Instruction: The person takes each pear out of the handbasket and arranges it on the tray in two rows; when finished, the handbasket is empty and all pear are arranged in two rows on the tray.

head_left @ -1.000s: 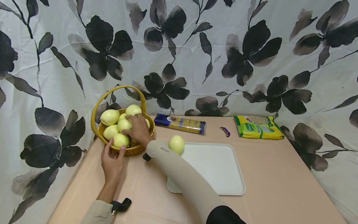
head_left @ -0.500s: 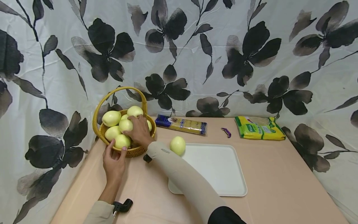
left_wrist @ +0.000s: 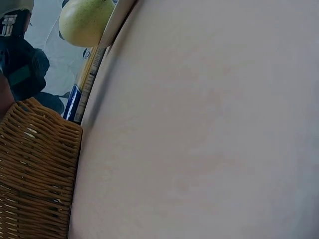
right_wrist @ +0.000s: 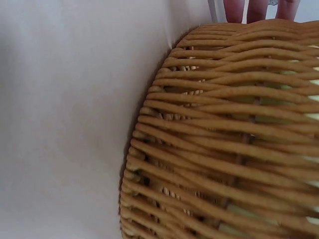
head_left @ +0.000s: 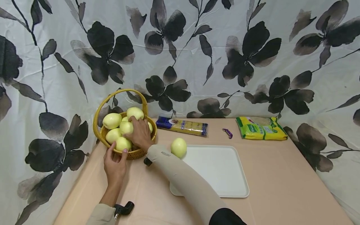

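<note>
A yellow wicker basket (head_left: 137,153) holds several pale green apples (head_left: 111,120) at the table's left. My right hand (head_left: 141,132) reaches in over its right side. Index finger and thumb lie on either side of a middle apple (head_left: 126,127); the other fingers are hidden behind the hand. At the basket's near side, my left hand (head_left: 115,164) holds the rim, its thumb beside the front apple (head_left: 123,144). Fingertips (right_wrist: 256,10) show past the weave in the right wrist view. The left wrist view shows the basket wall (left_wrist: 37,169) close up.
A white tray (head_left: 219,175) lies right of the basket, partly under my right sleeve, with one apple (head_left: 178,147) at its far left corner. Behind are a blue and gold spaghetti pack (head_left: 182,126), a purple wrapped candy (head_left: 227,133) and a yellow-green packet (head_left: 261,128). A floral curtain hangs behind.
The right hand has shifted very slightly among the apples. The left hand stays at the basket rim, and the view has moved a little.
</note>
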